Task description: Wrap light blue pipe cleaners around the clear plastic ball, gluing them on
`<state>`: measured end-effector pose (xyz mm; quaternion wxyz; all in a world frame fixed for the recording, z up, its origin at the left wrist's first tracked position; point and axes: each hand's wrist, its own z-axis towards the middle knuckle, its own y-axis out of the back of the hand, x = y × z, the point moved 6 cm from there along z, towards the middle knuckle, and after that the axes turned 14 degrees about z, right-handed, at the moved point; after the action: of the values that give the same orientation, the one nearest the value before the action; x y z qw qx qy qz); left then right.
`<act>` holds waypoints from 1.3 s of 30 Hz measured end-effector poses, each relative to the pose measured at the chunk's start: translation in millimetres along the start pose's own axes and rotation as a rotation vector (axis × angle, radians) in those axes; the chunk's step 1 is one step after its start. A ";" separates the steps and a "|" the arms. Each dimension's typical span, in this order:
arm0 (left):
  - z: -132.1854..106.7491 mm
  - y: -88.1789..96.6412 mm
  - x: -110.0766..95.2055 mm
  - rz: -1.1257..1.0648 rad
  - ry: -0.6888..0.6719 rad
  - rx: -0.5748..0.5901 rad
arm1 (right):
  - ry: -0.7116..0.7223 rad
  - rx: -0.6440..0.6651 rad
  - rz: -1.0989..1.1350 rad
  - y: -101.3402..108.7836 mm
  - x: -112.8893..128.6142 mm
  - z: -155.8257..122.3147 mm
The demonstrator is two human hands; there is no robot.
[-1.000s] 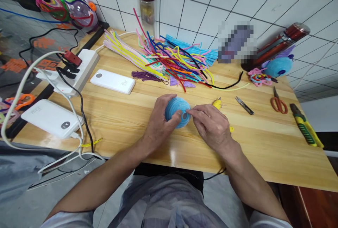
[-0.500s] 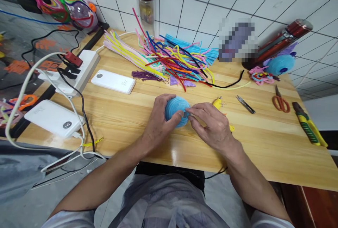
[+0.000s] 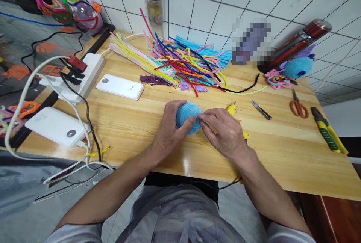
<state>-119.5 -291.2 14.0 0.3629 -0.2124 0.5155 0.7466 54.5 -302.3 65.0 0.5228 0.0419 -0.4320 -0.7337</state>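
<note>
A light blue ball (image 3: 186, 114), its surface coiled round with what look like fuzzy pipe cleaners, is held above the near middle of the table. My left hand (image 3: 175, 124) wraps it from the left, with the thumb pressed across its front. At the ball's right side my right hand (image 3: 222, 130) is closed in a pinch, fingertips touching the surface near the left thumb. What lies between those fingertips is too small to make out. A yellow glue gun (image 3: 231, 108) lies just behind my right hand, which partly hides it.
A heap of coloured pipe cleaners (image 3: 186, 62) spreads along the back. To the right lie thread snips (image 3: 261, 110), orange-handled scissors (image 3: 299, 107) and pliers (image 3: 327, 130). White power banks (image 3: 120, 86), a power strip (image 3: 94, 68) and loose cables occupy the left.
The view has shifted very slightly. Both hands keep nearly the same hold on the blue ball, with the right fingertips still at its right side.
</note>
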 end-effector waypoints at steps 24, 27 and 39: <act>1.5 9.2 -13.7 0.133 -0.141 -0.174 | -0.049 -0.047 0.056 -1.2 -7.1 1.1; 2.9 10.0 -11.9 0.141 -0.135 -0.173 | -0.042 -0.090 -0.028 1.2 -3.7 0.4; 2.7 12.2 -13.1 0.125 -0.137 -0.161 | 0.020 0.009 -0.139 -10.5 6.0 2.0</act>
<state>-120.1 -295.4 31.6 0.3320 -0.1570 0.4399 0.8195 43.1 -305.0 61.5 0.4745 0.0816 -0.4259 -0.7660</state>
